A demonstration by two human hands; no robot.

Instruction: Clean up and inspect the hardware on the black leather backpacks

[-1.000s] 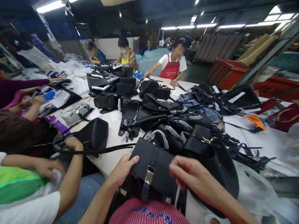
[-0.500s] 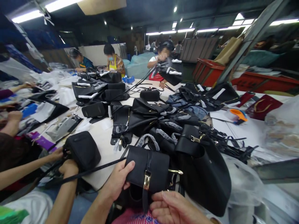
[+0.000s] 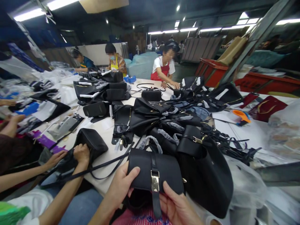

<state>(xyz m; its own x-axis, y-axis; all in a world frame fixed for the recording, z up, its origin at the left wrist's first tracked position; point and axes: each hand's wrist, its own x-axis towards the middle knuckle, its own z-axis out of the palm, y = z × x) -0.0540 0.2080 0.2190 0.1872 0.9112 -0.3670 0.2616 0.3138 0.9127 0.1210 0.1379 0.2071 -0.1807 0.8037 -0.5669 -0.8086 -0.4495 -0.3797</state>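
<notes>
Between my hands is a black handbag (image 3: 142,165) whose flap faces up, with a gold buckle (image 3: 155,182) and a strap end hanging down its front. My left hand (image 3: 123,181) grips the left side, thumb on top of the flap and fingers hidden underneath. My right hand (image 3: 172,203) holds the lower right edge, its thumb over the flap and its fingers under it. To the right stands a larger black bag (image 3: 203,178), close against the one I hold. A long black shoulder strap (image 3: 107,163) runs off to the left.
On my left, a co-worker's hands (image 3: 82,153) work at another black bag (image 3: 98,143). Black bags (image 3: 146,117) with wrapped handles lie heaped across the table. An orange tape roll (image 3: 241,115) sits at right. Across the table, a person in a red apron (image 3: 161,70) reaches over bags.
My right hand has come onto the bag and closed on its lower right edge. The co-worker's bag at left has tilted. The person opposite has lowered a bag onto the pile.
</notes>
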